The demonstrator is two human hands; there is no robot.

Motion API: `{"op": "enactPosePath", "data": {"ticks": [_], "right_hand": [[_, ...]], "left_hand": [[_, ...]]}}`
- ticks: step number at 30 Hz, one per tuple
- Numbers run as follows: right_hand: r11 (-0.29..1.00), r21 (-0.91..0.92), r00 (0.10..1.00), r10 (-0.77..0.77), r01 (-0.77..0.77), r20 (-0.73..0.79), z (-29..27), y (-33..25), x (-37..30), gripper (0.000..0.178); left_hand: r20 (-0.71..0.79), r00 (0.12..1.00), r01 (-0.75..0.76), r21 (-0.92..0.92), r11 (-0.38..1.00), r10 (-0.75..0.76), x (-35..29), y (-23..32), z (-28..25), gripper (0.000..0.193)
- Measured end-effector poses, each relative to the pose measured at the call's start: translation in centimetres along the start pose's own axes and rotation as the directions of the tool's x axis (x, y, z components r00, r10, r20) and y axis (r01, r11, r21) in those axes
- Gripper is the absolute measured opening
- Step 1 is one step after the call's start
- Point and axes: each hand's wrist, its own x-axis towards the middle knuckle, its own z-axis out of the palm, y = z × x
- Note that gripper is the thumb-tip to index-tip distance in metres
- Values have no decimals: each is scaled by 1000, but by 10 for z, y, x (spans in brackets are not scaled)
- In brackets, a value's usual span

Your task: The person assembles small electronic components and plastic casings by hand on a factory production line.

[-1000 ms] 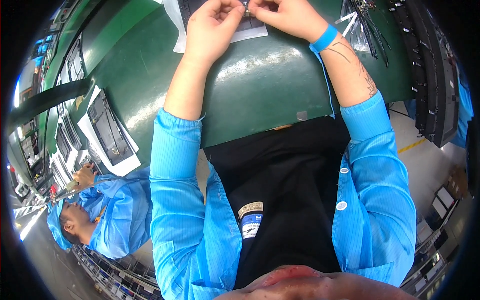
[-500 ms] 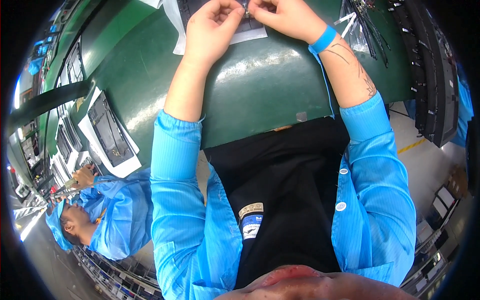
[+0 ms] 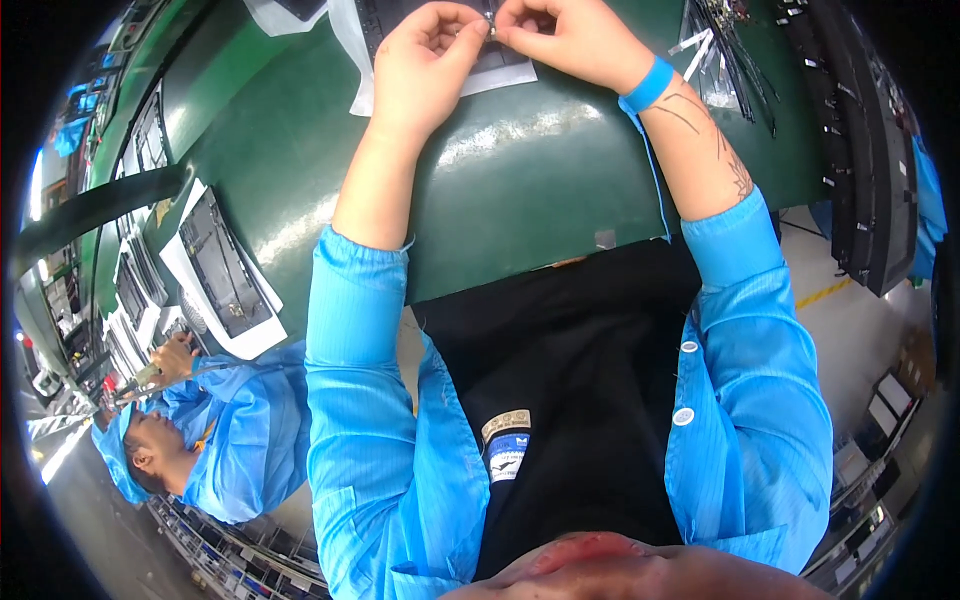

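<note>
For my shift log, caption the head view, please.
Left hand and right hand, fingers close together, over a dark panel on white sheeting, green table below.

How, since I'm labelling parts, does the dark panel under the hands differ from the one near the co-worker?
The panel at top centre is cut off by the picture's edge and partly hidden by the left hand and right hand; the panel at left shows almost whole, with no hand over it. The first's near edge runs roughly crosswise; the second slants down rightward. Both are dark, on white sheets.
</note>
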Motion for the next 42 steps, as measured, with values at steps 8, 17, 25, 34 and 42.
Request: {"op": "enactPosePath", "data": {"ticks": [8, 17, 25, 34, 42], "right_hand": [[999, -14, 999, 42, -42, 7, 2, -5, -1, 10], [998, 57, 1000, -26, 26, 0, 3, 6, 0, 9], [988, -98, 993, -113, 115, 28, 1, 15, 1, 13], [986, -99, 990, -131, 135, 46, 1, 15, 1, 11], [985, -111, 991, -129, 133, 46, 1, 13, 0, 11]], "left_hand": [[31, 993, -118, 70, 990, 116, 4, -32, -6, 17], [36, 990, -136, 81, 987, 134, 4, -32, -5, 17], [35, 989, -149, 111, 983, 146, 4, -31, -5, 16], [38, 988, -150, 104, 983, 146, 4, -32, -5, 16], [41, 987, -159, 77, 984, 156, 3, -31, -5, 16]]}}
